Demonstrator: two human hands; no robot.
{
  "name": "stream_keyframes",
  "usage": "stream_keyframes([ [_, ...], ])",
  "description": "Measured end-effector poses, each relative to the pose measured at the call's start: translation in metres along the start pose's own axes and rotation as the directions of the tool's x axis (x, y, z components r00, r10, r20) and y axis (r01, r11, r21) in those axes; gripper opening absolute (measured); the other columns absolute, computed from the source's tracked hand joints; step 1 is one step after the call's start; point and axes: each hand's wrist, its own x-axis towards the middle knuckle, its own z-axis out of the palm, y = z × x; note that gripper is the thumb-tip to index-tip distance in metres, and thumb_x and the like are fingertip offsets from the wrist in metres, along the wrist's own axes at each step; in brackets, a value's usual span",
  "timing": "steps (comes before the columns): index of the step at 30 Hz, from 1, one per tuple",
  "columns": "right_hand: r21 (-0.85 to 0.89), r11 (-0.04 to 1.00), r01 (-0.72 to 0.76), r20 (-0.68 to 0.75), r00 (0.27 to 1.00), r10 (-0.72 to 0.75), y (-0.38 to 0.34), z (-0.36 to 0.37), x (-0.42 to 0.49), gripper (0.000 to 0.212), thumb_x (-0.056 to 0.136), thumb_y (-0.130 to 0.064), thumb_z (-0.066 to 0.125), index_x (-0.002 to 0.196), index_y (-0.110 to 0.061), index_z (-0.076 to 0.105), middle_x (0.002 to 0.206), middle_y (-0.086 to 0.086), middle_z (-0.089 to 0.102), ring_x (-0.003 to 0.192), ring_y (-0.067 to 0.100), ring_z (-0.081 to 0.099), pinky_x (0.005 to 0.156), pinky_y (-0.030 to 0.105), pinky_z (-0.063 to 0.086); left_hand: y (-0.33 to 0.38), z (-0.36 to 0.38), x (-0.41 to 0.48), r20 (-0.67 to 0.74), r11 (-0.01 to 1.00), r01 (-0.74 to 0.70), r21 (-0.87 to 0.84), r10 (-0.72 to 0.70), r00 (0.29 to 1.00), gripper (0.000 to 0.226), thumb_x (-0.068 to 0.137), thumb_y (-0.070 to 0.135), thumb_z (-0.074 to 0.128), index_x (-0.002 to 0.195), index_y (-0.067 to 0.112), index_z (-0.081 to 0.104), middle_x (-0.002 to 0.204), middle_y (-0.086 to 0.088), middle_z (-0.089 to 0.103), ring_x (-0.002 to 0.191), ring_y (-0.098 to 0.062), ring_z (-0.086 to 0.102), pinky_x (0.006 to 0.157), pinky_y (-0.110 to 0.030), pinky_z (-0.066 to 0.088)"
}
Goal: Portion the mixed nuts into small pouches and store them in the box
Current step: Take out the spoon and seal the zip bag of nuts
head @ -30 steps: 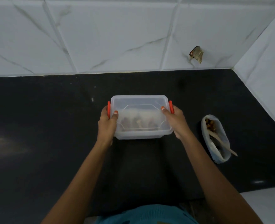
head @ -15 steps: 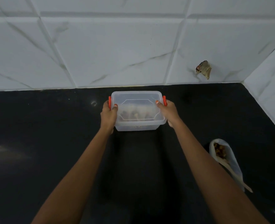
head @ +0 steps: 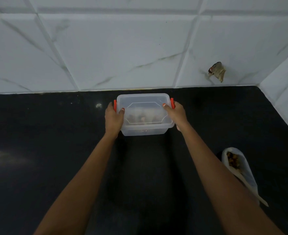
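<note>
A clear plastic box (head: 145, 129) with its lid on and orange side latches stands on the black counter close to the back wall. Small pouches of nuts show dimly through the lid. My left hand (head: 113, 120) grips the box's left end, thumb on the lid. My right hand (head: 175, 114) grips the right end the same way. An open white bag of mixed nuts (head: 238, 168) lies on the counter at the right, beside my right forearm.
White marble-look tiles (head: 122, 53) form the back wall, with a side wall at the right making a corner. A torn brownish scrap (head: 217, 71) sticks to the back wall. The black counter (head: 38, 158) stretches left of the box.
Both hands have pushed the closed box away from me, toward the back wall. My arms are now stretched out. The nut bag lies where it was.
</note>
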Motion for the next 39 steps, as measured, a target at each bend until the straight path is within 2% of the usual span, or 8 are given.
stream_keyframes([
  [3, -0.006, 1.0, 0.027, -0.035, 0.999, -0.027, -0.002, -0.006, -0.006, 0.05, 0.091, -0.024, 0.056, 0.137, -0.009, 0.039, 0.129, 0.009, 0.051, 0.114, 0.023, 0.053, 0.09, 0.033, 0.047, 0.006, -0.001, -0.003, -0.09, 0.989, -0.085, 0.119, 0.096, 0.991, 0.062, 0.092, 0.013, 0.054, 0.145, 0.009, 0.023, 0.149, -0.012, 0.029, 0.135, -0.028, 0.034, 0.109, -0.044, 0.033],
  [8, -0.025, 0.996, 0.091, -0.069, 0.993, -0.092, 0.004, -0.023, -0.03, 0.046, 0.092, -0.017, 0.055, 0.136, -0.009, 0.042, 0.136, 0.008, 0.048, 0.124, 0.02, 0.047, 0.094, 0.027, 0.041, 0.015, 0.005, -0.029, -0.151, 0.93, -0.267, 0.252, 0.31, 0.939, 0.049, 0.09, 0.01, 0.055, 0.136, 0.006, 0.04, 0.137, -0.014, 0.044, 0.129, -0.028, 0.04, 0.109, -0.038, 0.032],
  [14, -0.082, 0.987, 0.138, -0.097, 0.985, -0.146, 0.025, -0.053, -0.068, 0.034, 0.091, -0.013, 0.054, 0.125, -0.009, 0.054, 0.124, 0.006, 0.057, 0.108, 0.01, 0.052, 0.089, 0.018, 0.038, 0.016, 0.035, -0.09, -0.024, 0.891, -0.411, 0.193, 0.423, 0.906, 0.045, 0.089, 0.01, 0.057, 0.133, 0.007, 0.045, 0.135, -0.01, 0.048, 0.129, -0.023, 0.04, 0.109, -0.032, 0.03],
  [20, -0.118, 0.984, 0.134, -0.137, 0.979, -0.149, 0.059, -0.099, -0.109, 0.024, 0.092, -0.013, 0.054, 0.114, -0.009, 0.061, 0.11, 0.001, 0.062, 0.093, 0.003, 0.051, 0.081, 0.014, 0.038, 0.008, 0.089, -0.148, 0.201, 0.863, -0.469, 0.186, 0.434, 0.878, 0.052, 0.088, 0.016, 0.061, 0.136, 0.01, 0.041, 0.137, -0.009, 0.046, 0.128, -0.021, 0.04, 0.109, -0.037, 0.033],
  [25, -0.155, 0.984, 0.092, -0.212, 0.969, -0.124, 0.1, -0.147, -0.14, 0.021, 0.091, -0.008, 0.054, 0.11, -0.006, 0.064, 0.107, 0.005, 0.064, 0.091, 0.006, 0.054, 0.072, 0.004, 0.039, 0.002, 0.139, -0.189, 0.413, 0.858, -0.497, 0.128, 0.409, 0.813, 0.06, 0.088, 0.017, 0.061, 0.141, 0.015, 0.034, 0.145, -0.004, 0.036, 0.135, -0.015, 0.031, 0.112, -0.027, 0.024],
  [29, -0.245, 0.969, -0.035, -0.26, 0.965, -0.031, 0.137, -0.182, -0.161, 0.022, 0.091, -0.014, 0.054, 0.11, -0.014, 0.065, 0.11, 0.005, 0.062, 0.092, 0.013, 0.056, 0.079, 0.026, 0.046, -0.003, 0.177, -0.215, 0.537, 0.878, -0.465, 0.116, 0.338, 0.772, 0.06, 0.089, 0.016, 0.059, 0.143, 0.018, 0.032, 0.149, -0.006, 0.03, 0.137, -0.017, 0.028, 0.112, -0.027, 0.025],
  [34, -0.405, 0.907, -0.116, -0.276, 0.961, -0.001, 0.176, -0.204, -0.178, 0.022, 0.088, -0.019, 0.06, 0.109, -0.016, 0.063, 0.115, 0.004, 0.056, 0.096, 0.014, 0.055, 0.077, 0.028, 0.044, -0.011, 0.21, -0.236, 0.591, 0.901, -0.412, 0.136, 0.26, 0.764, 0.059, 0.089, 0.018, 0.059, 0.142, 0.021, 0.034, 0.15, -0.007, 0.028, 0.137, -0.018, 0.028, 0.11, -0.027, 0.025],
  [39, -0.594, 0.803, -0.046, -0.215, 0.971, -0.104, 0.193, -0.208, -0.184, 0.028, 0.088, -0.016, 0.058, 0.117, -0.016, 0.059, 0.115, 0.001, 0.052, 0.1, 0.014, 0.052, 0.076, 0.025, 0.044, -0.013, 0.229, -0.247, 0.582, 0.909, -0.391, 0.147, 0.241, 0.777, 0.057, 0.088, 0.014, 0.06, 0.14, 0.019, 0.038, 0.145, -0.009, 0.033, 0.133, -0.019, 0.035, 0.107, -0.026, 0.031],
])
